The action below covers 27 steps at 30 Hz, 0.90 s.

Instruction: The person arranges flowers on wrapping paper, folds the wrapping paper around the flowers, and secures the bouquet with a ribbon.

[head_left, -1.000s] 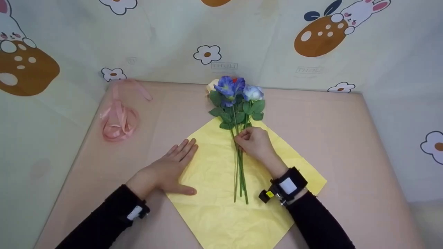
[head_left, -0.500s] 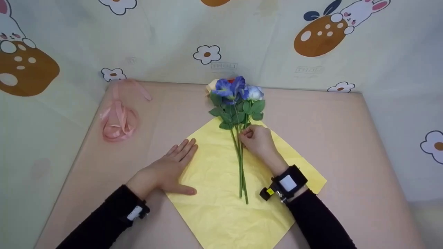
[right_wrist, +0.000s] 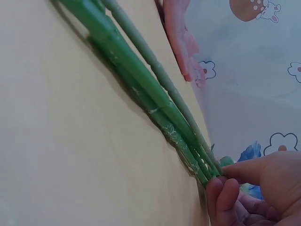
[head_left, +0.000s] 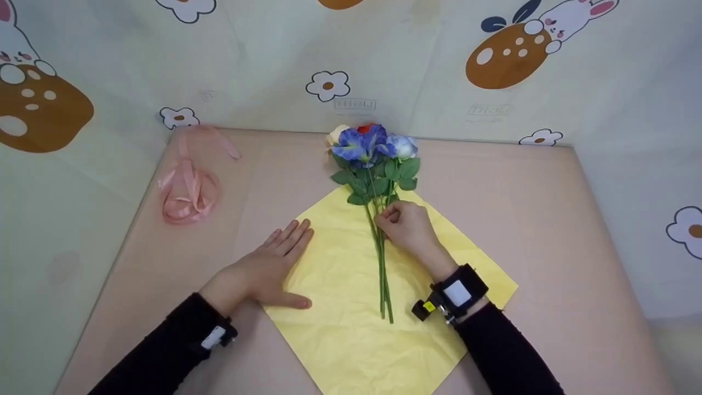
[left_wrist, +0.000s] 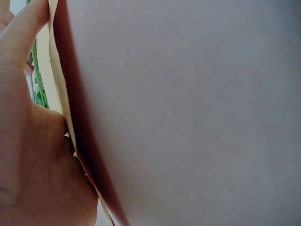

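We note the left hand (head_left: 271,269) palm-down on a yellow paper sheet (head_left: 340,340), fingers straight, thumb apart; the right hand (head_left: 407,226) pinches slender green stems (right_wrist: 141,76).

Paper sheet (head_left: 340,351) — matt, creased; ribbon (head_left: 187,210) — glossy; stems (right_wrist: 138,74) — plastic-looking.

Stretching out under both my hands is a pale pink worktop (head_left: 559,247). Directly on it lies a sheet of yellow paper (head_left: 340,340), turned cornerwise: my left hand (head_left: 269,269) covers its left side, and another corner points out past my right hand (head_left: 407,227). Ahead and leftward of my left hand, a pink ribbon (head_left: 188,211) sits loosely coiled.
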Each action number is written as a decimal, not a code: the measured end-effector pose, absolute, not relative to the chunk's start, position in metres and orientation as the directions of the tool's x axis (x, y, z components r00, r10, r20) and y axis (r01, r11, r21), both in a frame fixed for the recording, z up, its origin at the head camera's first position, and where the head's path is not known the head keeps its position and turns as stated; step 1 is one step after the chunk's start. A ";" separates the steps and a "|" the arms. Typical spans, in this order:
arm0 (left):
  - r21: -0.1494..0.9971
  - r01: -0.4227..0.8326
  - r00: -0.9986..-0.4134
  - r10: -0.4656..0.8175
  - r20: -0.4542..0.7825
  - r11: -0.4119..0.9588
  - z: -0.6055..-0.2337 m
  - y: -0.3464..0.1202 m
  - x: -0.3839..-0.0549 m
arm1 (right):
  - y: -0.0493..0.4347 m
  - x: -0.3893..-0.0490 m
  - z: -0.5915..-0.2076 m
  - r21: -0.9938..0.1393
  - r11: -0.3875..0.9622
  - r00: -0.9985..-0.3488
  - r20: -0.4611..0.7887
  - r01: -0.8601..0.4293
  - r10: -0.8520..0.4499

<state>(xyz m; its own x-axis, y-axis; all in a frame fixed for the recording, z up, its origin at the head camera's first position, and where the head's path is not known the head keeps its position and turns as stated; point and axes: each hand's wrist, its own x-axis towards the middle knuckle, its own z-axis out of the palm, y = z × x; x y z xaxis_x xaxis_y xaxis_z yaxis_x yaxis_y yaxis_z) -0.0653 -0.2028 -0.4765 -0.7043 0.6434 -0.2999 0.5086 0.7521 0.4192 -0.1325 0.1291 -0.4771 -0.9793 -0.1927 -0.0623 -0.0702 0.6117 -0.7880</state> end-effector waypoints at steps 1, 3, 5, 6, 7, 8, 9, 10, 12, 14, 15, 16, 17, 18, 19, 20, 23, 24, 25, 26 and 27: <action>0.420 0.510 -0.705 0.644 -0.297 0.751 -0.477 -0.203 -0.065 | 0.130 -0.132 -0.476 -0.789 0.610 -0.979 -0.058 -0.075 -0.195; 0.419 0.514 -0.705 0.647 -0.291 0.749 -0.477 -0.203 -0.065 | 0.132 -0.132 -0.475 -0.788 0.609 -0.978 -0.043 -0.093 -0.205; 0.416 0.518 -0.706 0.648 -0.286 0.747 -0.477 -0.203 -0.065 | 0.135 -0.133 -0.473 -0.775 0.620 -0.977 -0.018 -0.121 -0.212; 0.414 0.521 -0.706 0.649 -0.283 0.747 -0.477 -0.203 -0.065 | 0.137 -0.133 -0.471 -0.770 0.625 -0.976 -0.008 -0.131 -0.216; 0.409 0.523 -0.705 0.649 -0.285 0.748 -0.478 -0.203 -0.065 | 0.140 -0.133 -0.469 -0.763 0.630 -0.975 0.002 -0.144 -0.221; 0.405 0.523 -0.705 0.648 -0.288 0.750 -0.478 -0.203 -0.065 | 0.144 -0.133 -0.468 -0.752 0.639 -0.973 0.011 -0.159 -0.229; 0.404 0.523 -0.705 0.647 -0.290 0.750 -0.478 -0.203 -0.065 | 0.148 -0.133 -0.466 -0.742 0.648 -0.972 0.020 -0.172 -0.236; 0.404 0.523 -0.706 0.647 -0.289 0.751 -0.479 -0.203 -0.065 | 0.153 -0.133 -0.464 -0.731 0.656 -0.968 0.027 -0.190 -0.250; 0.402 0.521 -0.706 0.645 -0.292 0.753 -0.479 -0.203 -0.065 | 0.165 -0.132 -0.459 -0.713 0.662 -0.955 0.041 -0.233 -0.293; 0.397 0.520 -0.706 0.642 -0.299 0.757 -0.479 -0.203 -0.066 | 0.180 -0.130 -0.456 -0.682 0.668 -0.932 0.056 -0.298 -0.358; 0.395 0.519 -0.706 0.641 -0.302 0.758 -0.479 -0.203 -0.066 | 0.188 -0.129 -0.454 -0.667 0.668 -0.916 0.059 -0.331 -0.396; 0.392 0.519 -0.705 0.640 -0.305 0.759 -0.478 -0.202 -0.066 | 0.197 -0.126 -0.453 -0.648 0.666 -0.897 0.064 -0.371 -0.437; 0.386 0.521 -0.703 0.639 -0.311 0.761 -0.478 -0.202 -0.066 | 0.206 -0.124 -0.452 -0.628 0.663 -0.877 0.066 -0.407 -0.475; 0.381 0.523 -0.701 0.639 -0.316 0.762 -0.477 -0.202 -0.066 | 0.214 -0.120 -0.451 -0.607 0.662 -0.857 0.064 -0.440 -0.511; 0.376 0.524 -0.700 0.638 -0.322 0.764 -0.476 -0.201 -0.066 | 0.222 -0.116 -0.450 -0.588 0.656 -0.835 0.059 -0.472 -0.547; 0.375 0.526 -0.697 0.639 -0.324 0.763 -0.476 -0.201 -0.066 | 0.230 -0.112 -0.450 -0.575 0.647 -0.813 0.057 -0.501 -0.579; 0.373 0.528 -0.693 0.641 -0.329 0.763 -0.473 -0.201 -0.066 | 0.248 -0.096 -0.451 -0.549 0.621 -0.758 0.036 -0.559 -0.651; 0.381 0.527 -0.692 0.644 -0.328 0.760 -0.472 -0.201 -0.066 | 0.253 -0.090 -0.452 -0.547 0.608 -0.740 0.030 -0.575 -0.672; 0.392 0.524 -0.690 0.646 -0.325 0.756 -0.471 -0.201 -0.065 | 0.257 -0.085 -0.453 -0.544 0.596 -0.722 0.026 -0.591 -0.691; 0.402 0.524 -0.689 0.652 -0.318 0.751 -0.469 -0.201 -0.065 | 0.261 -0.080 -0.454 -0.538 0.584 -0.704 0.025 -0.608 -0.710; 0.416 0.524 -0.687 0.657 -0.310 0.743 -0.468 -0.200 -0.064 | 0.264 -0.074 -0.455 -0.531 0.574 -0.686 0.020 -0.624 -0.727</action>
